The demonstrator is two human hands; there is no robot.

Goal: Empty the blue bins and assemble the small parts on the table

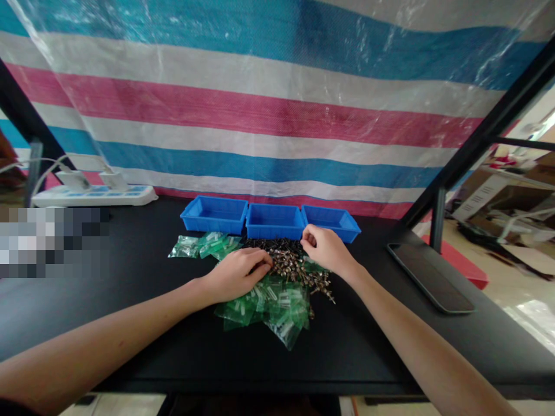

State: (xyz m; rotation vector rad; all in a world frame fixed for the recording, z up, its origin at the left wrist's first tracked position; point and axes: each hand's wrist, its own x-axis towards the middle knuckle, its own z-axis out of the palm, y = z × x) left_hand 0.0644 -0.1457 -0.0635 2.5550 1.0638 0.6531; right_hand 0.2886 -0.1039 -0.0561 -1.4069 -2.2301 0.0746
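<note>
My left hand (237, 273) rests palm down with its fingers curled together, at the left side of a heap of shiny metal screw-like pieces (288, 264). Beneath and in front of it lie small green-tinted plastic packets (277, 303) with clear pieces in them. Thumb and fingers of my right hand (326, 248) are pinched together just in front of the blue trays, to the right of some black screw-like pieces (284, 245). Whatever either hand holds is hidden or too small to name. More green packets (212, 244) lie beyond my left hand.
Along the back stand a left blue tray (214, 223), a middle tray (275, 232) and a right tray (336, 232). A phone (429, 277) lies at right on the black table (173, 346). A power strip (99, 197) sits back left, before a striped sheet (260, 115).
</note>
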